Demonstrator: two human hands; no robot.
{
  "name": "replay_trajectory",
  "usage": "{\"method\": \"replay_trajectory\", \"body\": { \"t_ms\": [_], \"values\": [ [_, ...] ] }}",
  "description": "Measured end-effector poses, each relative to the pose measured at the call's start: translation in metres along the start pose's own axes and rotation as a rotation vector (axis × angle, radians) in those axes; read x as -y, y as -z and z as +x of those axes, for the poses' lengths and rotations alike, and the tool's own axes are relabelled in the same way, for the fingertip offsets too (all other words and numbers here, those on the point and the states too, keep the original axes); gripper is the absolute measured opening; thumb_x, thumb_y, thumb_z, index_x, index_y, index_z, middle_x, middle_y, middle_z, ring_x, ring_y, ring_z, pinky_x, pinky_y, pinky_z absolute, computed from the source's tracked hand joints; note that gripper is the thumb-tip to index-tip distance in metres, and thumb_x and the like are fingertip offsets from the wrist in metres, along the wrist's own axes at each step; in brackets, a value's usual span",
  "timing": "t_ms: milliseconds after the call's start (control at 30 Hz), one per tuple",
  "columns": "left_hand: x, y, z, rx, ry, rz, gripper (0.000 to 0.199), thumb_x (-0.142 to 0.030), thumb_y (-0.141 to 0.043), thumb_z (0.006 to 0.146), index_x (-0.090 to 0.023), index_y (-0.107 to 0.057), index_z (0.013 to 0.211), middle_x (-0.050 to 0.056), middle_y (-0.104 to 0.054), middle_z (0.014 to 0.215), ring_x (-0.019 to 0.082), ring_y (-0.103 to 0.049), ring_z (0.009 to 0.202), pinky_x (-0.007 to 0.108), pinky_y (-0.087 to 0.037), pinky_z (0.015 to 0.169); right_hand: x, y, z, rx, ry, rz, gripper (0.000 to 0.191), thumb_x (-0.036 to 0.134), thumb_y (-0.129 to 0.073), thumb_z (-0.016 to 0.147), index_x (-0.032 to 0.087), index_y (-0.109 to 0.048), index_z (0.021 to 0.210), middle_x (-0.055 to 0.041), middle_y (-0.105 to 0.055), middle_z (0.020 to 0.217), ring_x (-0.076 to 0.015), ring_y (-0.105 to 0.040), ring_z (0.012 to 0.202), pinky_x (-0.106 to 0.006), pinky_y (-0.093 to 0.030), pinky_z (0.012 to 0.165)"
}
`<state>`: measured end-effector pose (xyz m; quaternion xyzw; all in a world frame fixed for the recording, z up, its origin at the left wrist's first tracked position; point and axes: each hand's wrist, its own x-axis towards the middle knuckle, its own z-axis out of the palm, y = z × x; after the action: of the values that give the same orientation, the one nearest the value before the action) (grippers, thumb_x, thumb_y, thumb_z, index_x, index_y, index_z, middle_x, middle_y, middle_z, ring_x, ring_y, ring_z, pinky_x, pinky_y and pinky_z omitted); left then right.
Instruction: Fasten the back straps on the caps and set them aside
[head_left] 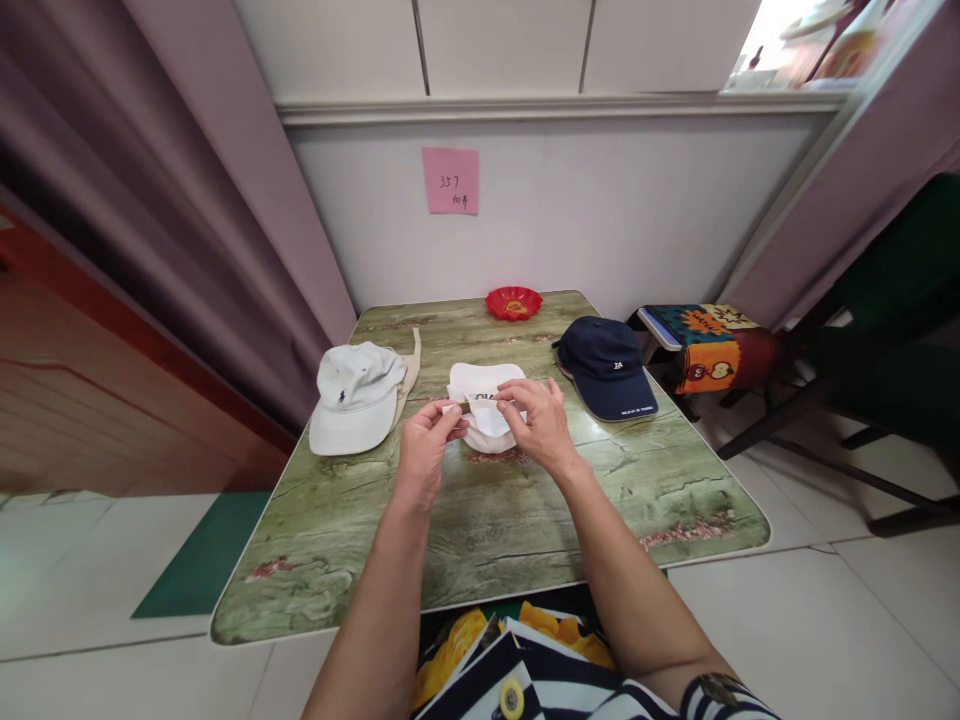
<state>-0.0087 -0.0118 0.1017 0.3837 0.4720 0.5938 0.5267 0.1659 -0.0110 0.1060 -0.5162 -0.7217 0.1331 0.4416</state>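
A white cap (489,377) with dark lettering lies near the middle of the table, its strap side toward me. My left hand (431,440) pinches the left end of the cap's strap. On the right side, my right hand (536,418) grips the other part of the strap between thumb and fingers. To the left sits another white cap (356,395) with a small dark logo, over a beige strap piece (412,365). A navy cap (609,365) rests at the right, brim toward me.
The green wood-patterned table (495,540) has a red dish (514,303) at its back edge. Behind is a wall with a pink note (451,181). A stool with a colourful cover (709,345) and a dark chair (892,380) stand at the right.
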Motion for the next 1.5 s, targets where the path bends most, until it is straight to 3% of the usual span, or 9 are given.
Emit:
{"method": "replay_trajectory", "body": {
  "t_ms": [533, 633, 733, 800, 867, 933, 1033, 1133, 1500],
  "values": [
    [0.003, -0.005, 0.001, 0.022, 0.020, -0.005, 0.039, -0.038, -0.083, 0.058, -0.013, -0.067, 0.083, 0.001, -0.068, 0.065, 0.013, -0.062, 0.059, 0.027, -0.050, 0.064, 0.007, -0.004, 0.002, 0.055, -0.009, 0.011, 0.016, 0.026, -0.050, 0.093, 0.025, -0.066, 0.090, -0.0027, -0.072, 0.111, -0.0220, -0.061, 0.109, -0.054, -0.013, 0.114],
    [0.001, -0.005, 0.002, 0.010, 0.020, -0.010, 0.039, -0.038, -0.084, 0.058, -0.013, -0.067, 0.083, 0.001, -0.068, 0.064, 0.013, -0.062, 0.059, 0.027, -0.050, 0.064, 0.004, -0.005, 0.004, 0.019, -0.007, 0.040, 0.019, 0.029, -0.049, 0.093, 0.027, -0.068, 0.096, -0.0022, -0.072, 0.111, -0.0223, -0.061, 0.110, -0.054, -0.013, 0.115],
    [-0.002, -0.003, 0.003, -0.023, 0.009, -0.007, 0.040, -0.038, -0.084, 0.057, -0.013, -0.067, 0.083, 0.001, -0.068, 0.064, 0.013, -0.063, 0.059, 0.027, -0.051, 0.065, -0.004, -0.003, 0.007, -0.167, -0.076, 0.141, 0.029, 0.032, -0.041, 0.096, 0.025, -0.066, 0.108, -0.0046, -0.071, 0.113, -0.0222, -0.062, 0.109, -0.047, -0.028, 0.111],
    [-0.003, -0.001, 0.004, -0.028, 0.008, -0.006, 0.041, -0.038, -0.085, 0.056, -0.013, -0.067, 0.084, 0.002, -0.068, 0.065, 0.014, -0.063, 0.060, 0.028, -0.051, 0.066, -0.010, 0.000, 0.009, -0.284, -0.136, 0.239, 0.034, 0.034, -0.036, 0.097, 0.023, -0.066, 0.108, -0.0068, -0.071, 0.109, -0.0219, -0.063, 0.105, -0.039, -0.041, 0.099],
    [-0.003, 0.001, 0.006, -0.025, 0.014, -0.011, 0.042, -0.039, -0.085, 0.056, -0.013, -0.067, 0.084, 0.002, -0.069, 0.065, 0.014, -0.063, 0.060, 0.028, -0.051, 0.066, -0.016, 0.005, 0.009, -0.288, -0.151, 0.292, 0.034, 0.036, -0.038, 0.097, 0.021, -0.068, 0.103, -0.0072, -0.072, 0.104, -0.0220, -0.065, 0.101, -0.035, -0.046, 0.091],
    [-0.002, 0.001, 0.008, -0.024, 0.020, -0.020, 0.042, -0.039, -0.085, 0.056, -0.013, -0.067, 0.084, 0.002, -0.068, 0.065, 0.014, -0.063, 0.060, 0.028, -0.051, 0.065, -0.018, 0.008, 0.008, -0.198, -0.123, 0.257, 0.029, 0.037, -0.044, 0.095, 0.023, -0.070, 0.098, -0.0058, -0.073, 0.104, -0.0222, -0.065, 0.101, -0.038, -0.043, 0.096],
    [0.000, 0.000, 0.009, -0.024, 0.024, -0.027, 0.043, -0.040, -0.086, 0.056, -0.013, -0.067, 0.084, 0.002, -0.068, 0.064, 0.013, -0.062, 0.059, 0.027, -0.051, 0.063, -0.016, 0.007, 0.005, -0.069, -0.090, 0.117, 0.021, 0.036, -0.054, 0.091, 0.026, -0.071, 0.097, -0.0041, -0.071, 0.112, -0.0236, -0.062, 0.110, -0.049, -0.026, 0.111],
    [0.001, 0.000, 0.009, -0.025, 0.020, -0.023, 0.043, -0.040, -0.086, 0.056, -0.012, -0.067, 0.084, 0.001, -0.068, 0.065, 0.013, -0.062, 0.059, 0.026, -0.051, 0.063, -0.013, 0.003, 0.002, -0.019, -0.093, 0.040, 0.018, 0.034, -0.056, 0.090, 0.028, -0.071, 0.096, -0.0048, -0.068, 0.119, -0.0248, -0.058, 0.117, -0.056, -0.015, 0.113],
    [0.001, -0.003, 0.008, -0.003, 0.018, -0.011, 0.040, -0.040, -0.085, 0.058, -0.013, -0.068, 0.083, -0.001, -0.065, 0.062, 0.011, -0.058, 0.056, 0.026, -0.049, 0.063, -0.011, 0.001, 0.001, 0.002, -0.084, 0.033, 0.016, 0.029, -0.051, 0.091, 0.024, -0.067, 0.088, -0.0044, -0.068, 0.119, -0.0229, -0.058, 0.116, -0.055, -0.015, 0.113]
  ]
}}
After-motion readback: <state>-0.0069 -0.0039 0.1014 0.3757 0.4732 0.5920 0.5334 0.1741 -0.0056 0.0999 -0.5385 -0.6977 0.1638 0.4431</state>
